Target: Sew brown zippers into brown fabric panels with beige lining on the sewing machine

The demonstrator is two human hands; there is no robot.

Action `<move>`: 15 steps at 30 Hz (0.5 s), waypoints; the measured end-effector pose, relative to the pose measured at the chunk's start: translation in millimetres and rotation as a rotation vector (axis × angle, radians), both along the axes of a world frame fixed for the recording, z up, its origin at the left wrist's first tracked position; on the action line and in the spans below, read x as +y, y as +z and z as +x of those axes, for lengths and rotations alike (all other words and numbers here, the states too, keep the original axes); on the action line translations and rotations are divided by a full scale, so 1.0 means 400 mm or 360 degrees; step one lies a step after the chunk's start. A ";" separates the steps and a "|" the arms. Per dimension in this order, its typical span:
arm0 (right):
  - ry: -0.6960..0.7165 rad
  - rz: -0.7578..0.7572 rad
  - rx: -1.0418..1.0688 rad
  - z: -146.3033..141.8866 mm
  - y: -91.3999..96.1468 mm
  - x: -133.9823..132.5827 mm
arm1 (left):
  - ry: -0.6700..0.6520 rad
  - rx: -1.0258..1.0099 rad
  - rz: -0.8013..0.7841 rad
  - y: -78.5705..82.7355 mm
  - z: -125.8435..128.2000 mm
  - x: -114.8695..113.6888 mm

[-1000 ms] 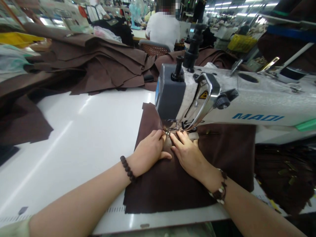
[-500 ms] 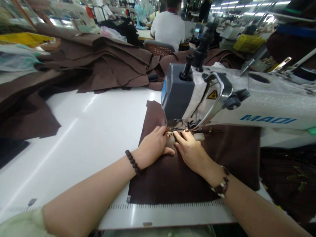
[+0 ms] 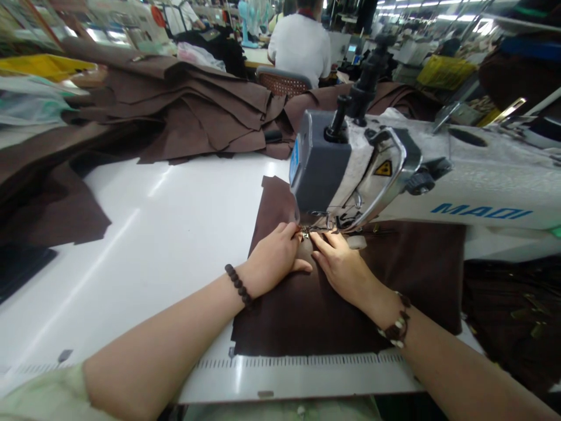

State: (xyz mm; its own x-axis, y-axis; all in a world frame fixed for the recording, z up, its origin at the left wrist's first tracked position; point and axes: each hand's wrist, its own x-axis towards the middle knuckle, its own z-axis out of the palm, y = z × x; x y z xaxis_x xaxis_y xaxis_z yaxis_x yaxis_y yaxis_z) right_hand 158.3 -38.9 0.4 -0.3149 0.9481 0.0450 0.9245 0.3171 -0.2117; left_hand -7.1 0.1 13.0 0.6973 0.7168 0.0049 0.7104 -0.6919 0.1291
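Note:
A dark brown, leather-like panel [image 3: 307, 321] lies flat on the white table, partly beneath the sewing machine's head [image 3: 324, 166]. My left hand [image 3: 276, 257] rests on it left of the presser foot, fingers forward and thumb spread away. To the right, my right hand [image 3: 344, 266] lies on the panel with its fingers stretched toward the needle area. Between the fingertips of both hands sits a small shiny metal piece [image 3: 305, 234], lit by the machine lamp. The needle's tip and the exact stitching spot are hidden behind the fingers and the foot.
Stacked brown panels [image 3: 210, 111] stretch along the table's far side. A ruler strip [image 3: 307, 361] marks the front edge. Brown pieces with metal fittings [image 3: 517, 316] lie at the right. A person in white [image 3: 300, 49] sits beyond, near a blue fan [image 3: 248, 23].
The whole view has shifted slightly, so the machine appears a little further right. Both hands keep nearly the same places on the panel, beside the presser foot.

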 end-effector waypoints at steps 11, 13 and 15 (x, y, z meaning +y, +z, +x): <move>-0.0020 0.0046 0.0010 -0.003 -0.011 -0.008 | -0.0116 -0.0245 -0.0175 0.015 -0.042 0.012; -0.0028 0.0165 0.0013 -0.004 -0.031 -0.006 | -0.0215 -0.0329 -0.0232 0.021 -0.060 0.071; -0.0064 0.0301 0.0029 -0.004 -0.053 -0.001 | -0.0198 -0.0365 -0.0199 0.029 -0.068 0.154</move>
State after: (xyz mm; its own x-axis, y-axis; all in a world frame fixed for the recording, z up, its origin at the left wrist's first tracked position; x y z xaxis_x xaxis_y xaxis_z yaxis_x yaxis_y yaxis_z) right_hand 156.7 -39.4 -20.8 -0.2745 0.9339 0.2290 0.9337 0.3158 -0.1687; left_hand -34.2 61.6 24.7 0.7709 0.6306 0.0896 0.5633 -0.7406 0.3664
